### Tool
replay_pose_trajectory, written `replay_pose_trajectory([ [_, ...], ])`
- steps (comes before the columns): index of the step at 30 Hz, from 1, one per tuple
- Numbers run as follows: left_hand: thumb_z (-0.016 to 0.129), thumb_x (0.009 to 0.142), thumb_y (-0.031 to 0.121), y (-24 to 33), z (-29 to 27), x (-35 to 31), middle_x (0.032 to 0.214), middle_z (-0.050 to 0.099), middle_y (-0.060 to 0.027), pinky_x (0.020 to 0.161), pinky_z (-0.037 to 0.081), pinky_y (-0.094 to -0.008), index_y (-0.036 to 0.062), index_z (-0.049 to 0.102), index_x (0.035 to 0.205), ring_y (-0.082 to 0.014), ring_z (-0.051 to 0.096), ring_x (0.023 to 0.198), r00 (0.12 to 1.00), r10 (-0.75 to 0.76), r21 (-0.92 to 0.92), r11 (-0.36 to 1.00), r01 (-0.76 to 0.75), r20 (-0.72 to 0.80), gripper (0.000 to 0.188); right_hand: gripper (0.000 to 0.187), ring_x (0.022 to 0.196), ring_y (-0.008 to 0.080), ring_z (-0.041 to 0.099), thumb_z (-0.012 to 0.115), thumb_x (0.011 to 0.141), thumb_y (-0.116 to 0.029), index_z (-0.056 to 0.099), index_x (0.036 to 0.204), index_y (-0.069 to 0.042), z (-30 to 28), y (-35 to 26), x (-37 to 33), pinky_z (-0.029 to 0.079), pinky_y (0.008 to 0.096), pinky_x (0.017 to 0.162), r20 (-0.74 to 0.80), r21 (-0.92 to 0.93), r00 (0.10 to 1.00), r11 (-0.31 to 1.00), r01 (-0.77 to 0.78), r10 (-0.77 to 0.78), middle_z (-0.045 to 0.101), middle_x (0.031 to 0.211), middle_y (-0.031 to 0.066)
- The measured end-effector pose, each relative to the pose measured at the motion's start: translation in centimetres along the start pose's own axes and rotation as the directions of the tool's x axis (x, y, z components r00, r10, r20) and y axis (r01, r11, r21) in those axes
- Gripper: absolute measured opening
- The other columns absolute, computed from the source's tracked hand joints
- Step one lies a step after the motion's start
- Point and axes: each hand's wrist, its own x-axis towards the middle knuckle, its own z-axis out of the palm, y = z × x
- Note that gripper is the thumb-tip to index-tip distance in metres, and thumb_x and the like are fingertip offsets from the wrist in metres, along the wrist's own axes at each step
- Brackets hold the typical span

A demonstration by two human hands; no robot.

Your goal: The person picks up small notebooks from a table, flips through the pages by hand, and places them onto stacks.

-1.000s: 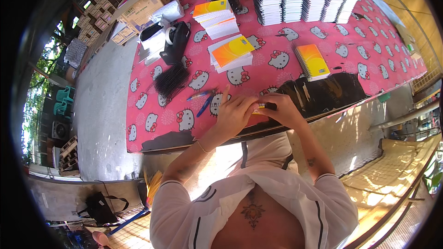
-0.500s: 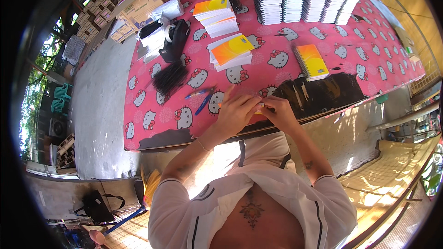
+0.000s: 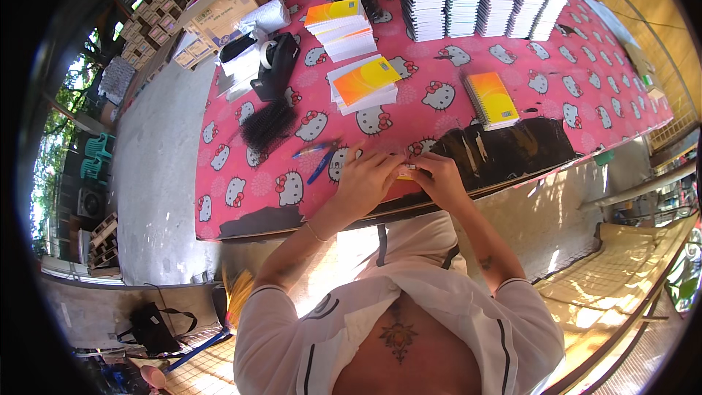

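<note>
Close to the table's front edge, my left hand (image 3: 364,181) and my right hand (image 3: 441,179) meet over a small notebook (image 3: 404,177), of which only a bit of yellow-orange cover and white shows. My left fingers lie across it from the left. On the other side, my right thumb and fingers pinch at its edge; the exact grip is hidden. Left of my hands lie pliers with blue handles (image 3: 319,167). Beyond those is a heap of black binding coils (image 3: 269,124). A spiral-bound yellow-orange notebook (image 3: 491,100) rests to the right, apart from my hands.
Loose yellow-orange booklets (image 3: 365,82) and another pile (image 3: 338,25) lie farther back. A black tape dispenser (image 3: 276,66) stands at left. Tall stacks of spiral notebooks (image 3: 468,0) line the back. A black worn patch (image 3: 519,148) marks the pink tablecloth (image 3: 431,121).
Both hands have shifted slightly left at the notebook, and my left fingers lie flatter over it. A little more of its yellow-orange cover shows between the hands.
</note>
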Motion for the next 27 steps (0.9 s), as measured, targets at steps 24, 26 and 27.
replay_pose_trajectory([
  [24, 0.075, 0.079, 0.017, 1.7, -0.3, -0.5, 0.089, 0.065, -0.0064, 0.074, 0.049, -0.0385, 0.0081, 0.067, 0.100, -0.0269, 0.063, 0.083, 0.998, -0.013, 0.023, 1.000, 0.015, -0.058, 0.024, 0.025, 0.070, 0.0239, 0.064, 0.079, 0.077, -0.010, 0.060, 0.090, -0.002, -1.2, -0.8, 2.4, 0.050, 0.0347, 0.062, 0.077, 0.002, 0.996, 0.999, 0.035, -0.035, 0.060, 0.078, 0.0105],
  [26, 0.073, 0.084, 0.015, 1.3, -1.2, -0.7, 0.095, 0.067, -0.0076, 0.074, 0.053, -0.0385, 0.0051, 0.066, 0.100, -0.0263, 0.067, 0.086, 0.993, -0.117, -0.035, 0.993, 0.117, -0.008, 0.021, 0.029, 0.074, 0.0241, 0.065, 0.079, 0.080, -0.014, 0.062, 0.101, -0.003, -1.1, -1.4, 1.3, 0.052, 0.0342, 0.064, -0.032, 0.030, 0.999, 0.999, -0.011, 0.012, 0.062, 0.083, 0.0109],
  [27, 0.072, 0.086, 0.014, 0.9, -1.9, -0.4, 0.098, 0.068, -0.0082, 0.074, 0.055, -0.0385, 0.0036, 0.065, 0.101, -0.0260, 0.069, 0.088, 0.986, -0.167, -0.057, 0.984, 0.167, 0.005, 0.020, 0.034, 0.077, 0.0244, 0.066, 0.079, 0.081, -0.016, 0.063, 0.108, -0.004, -1.3, -3.8, 1.2, 0.053, 0.0339, 0.066, -0.102, 0.087, 0.995, 0.996, -0.009, 0.018, 0.062, 0.086, 0.0112],
])
